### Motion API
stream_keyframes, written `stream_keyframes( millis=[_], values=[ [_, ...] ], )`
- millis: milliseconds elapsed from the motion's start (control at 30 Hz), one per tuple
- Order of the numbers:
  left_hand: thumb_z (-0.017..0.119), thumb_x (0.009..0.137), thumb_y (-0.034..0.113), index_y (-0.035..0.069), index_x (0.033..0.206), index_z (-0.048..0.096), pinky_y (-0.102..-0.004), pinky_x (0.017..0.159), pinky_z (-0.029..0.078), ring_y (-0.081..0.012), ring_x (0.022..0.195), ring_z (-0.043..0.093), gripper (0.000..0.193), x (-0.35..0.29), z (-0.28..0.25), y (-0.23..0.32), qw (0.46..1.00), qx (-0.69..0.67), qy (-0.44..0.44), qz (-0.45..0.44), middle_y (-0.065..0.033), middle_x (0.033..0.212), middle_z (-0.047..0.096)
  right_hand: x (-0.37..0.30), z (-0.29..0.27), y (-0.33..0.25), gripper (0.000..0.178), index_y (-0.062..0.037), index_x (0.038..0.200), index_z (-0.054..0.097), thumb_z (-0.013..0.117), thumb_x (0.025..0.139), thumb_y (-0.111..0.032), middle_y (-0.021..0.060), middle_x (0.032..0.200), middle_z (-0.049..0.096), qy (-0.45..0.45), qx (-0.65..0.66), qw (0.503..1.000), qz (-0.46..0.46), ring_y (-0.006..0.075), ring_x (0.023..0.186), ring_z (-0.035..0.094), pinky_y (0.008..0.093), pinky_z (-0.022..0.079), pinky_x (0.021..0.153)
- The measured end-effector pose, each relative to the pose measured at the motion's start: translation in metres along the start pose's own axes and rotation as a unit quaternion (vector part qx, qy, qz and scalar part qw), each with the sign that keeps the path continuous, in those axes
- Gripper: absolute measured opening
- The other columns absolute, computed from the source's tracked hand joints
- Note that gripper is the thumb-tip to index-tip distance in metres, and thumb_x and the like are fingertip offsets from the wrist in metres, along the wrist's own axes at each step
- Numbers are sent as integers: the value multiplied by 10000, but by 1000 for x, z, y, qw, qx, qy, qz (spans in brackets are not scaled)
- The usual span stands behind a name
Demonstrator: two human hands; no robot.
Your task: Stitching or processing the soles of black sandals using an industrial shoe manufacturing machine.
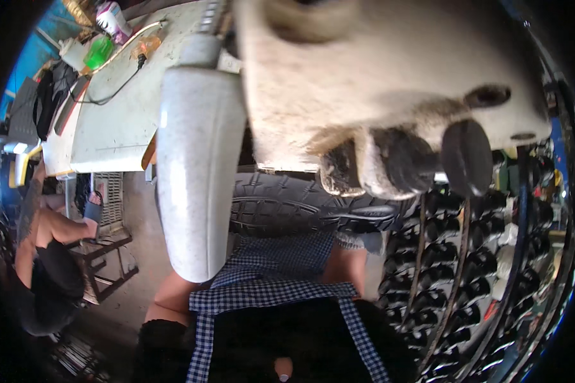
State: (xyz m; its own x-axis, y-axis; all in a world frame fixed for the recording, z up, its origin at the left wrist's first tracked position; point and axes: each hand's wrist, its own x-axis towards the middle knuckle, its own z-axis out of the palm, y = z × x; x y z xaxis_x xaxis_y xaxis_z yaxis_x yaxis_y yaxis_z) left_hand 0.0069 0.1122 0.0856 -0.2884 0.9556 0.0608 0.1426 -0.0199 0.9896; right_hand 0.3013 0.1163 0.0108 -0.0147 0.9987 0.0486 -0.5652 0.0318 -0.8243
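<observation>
Neither of my hands can be made out. A large off-white machine body (pixel 390 70), grimy along its lower edge, fills the upper right close to me. It carries a round black knob (pixel 469 156). To its left hangs a long, light-grey rounded machine part (pixel 198 166). Below the machine lies a black piece with a tread pattern (pixel 275 204), partly covered. My blue-and-white checked apron (pixel 275 258) spreads beneath it. Bare skin shows on both sides of the apron; whether it is arm or leg I cannot tell. Any hands there are hidden behind the machine.
A pale worktable (pixel 118 124) at upper left bears a green container (pixel 99 52), a white-and-purple bottle (pixel 113 22) and a black cable (pixel 118 96). Another person (pixel 29 223) sits at far left near a metal-framed stool (pixel 105 268). Racks (pixel 447 274) of black rounded items stand right.
</observation>
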Motion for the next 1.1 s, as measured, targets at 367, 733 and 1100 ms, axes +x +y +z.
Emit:
stream_keyframes(
  millis=[367,733,1100],
  values=[
    [788,856,462,20,1323,545,-444,902,562,-273,1041,644,688,35,-36,-33,932,-330,76,-129,-115,1159,637,22,86,30,432,-36,1332,610,711,917,-101,114,1352,626,-174,-70,982,-10,225,1211,621,401,491,1071],
    [566,1036,312,40,1303,545,-413,1070,437,-248,1179,575,382,43,-92,-79,909,-400,7,-119,-112,1238,618,61,126,50,377,-65,1180,704,822,831,-146,90,1171,723,-296,-405,825,-260,227,1071,694,363,544,928],
    [821,837,312,-3,1323,573,-400,1145,370,-258,1309,521,630,32,-55,6,988,-92,-109,57,-138,1401,565,81,102,-2,596,-29,1316,588,857,802,-168,97,1193,703,-316,-278,897,134,196,1121,670,357,537,998]
  ],
)
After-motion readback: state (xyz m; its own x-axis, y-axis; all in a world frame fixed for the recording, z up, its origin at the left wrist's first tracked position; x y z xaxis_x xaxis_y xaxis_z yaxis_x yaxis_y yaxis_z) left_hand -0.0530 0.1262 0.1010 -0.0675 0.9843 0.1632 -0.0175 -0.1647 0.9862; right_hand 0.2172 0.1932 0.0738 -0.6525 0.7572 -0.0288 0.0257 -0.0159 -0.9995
